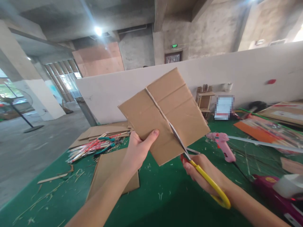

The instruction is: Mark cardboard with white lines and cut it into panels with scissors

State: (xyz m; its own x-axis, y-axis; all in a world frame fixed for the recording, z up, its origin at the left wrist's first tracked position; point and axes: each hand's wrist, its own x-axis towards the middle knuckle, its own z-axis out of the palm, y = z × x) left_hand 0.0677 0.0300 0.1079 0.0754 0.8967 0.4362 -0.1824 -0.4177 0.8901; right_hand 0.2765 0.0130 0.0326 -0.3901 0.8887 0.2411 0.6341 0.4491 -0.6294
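Observation:
My left hand [139, 148] grips a sheet of brown cardboard [165, 113] by its lower left edge, thumb on the near face, and holds it tilted above the table. In my right hand [201, 173] is a pair of scissors [210, 183] with yellow handles. One blade lies across the front of the cardboard and the other passes behind it. A slit runs on from the blade tip up to the sheet's top edge. Beneath my left forearm, another piece of cardboard [113, 167] lies flat on the green table.
To the right lies a pink glue gun [222, 145] with a cord. Wrapped sticks [87, 146] and teal-handled pliers [106, 146] sit at the left, near stacked cardboard [101, 130]. Behind the table stands a low white partition [113, 94], with a small wooden stand [204, 102] before it.

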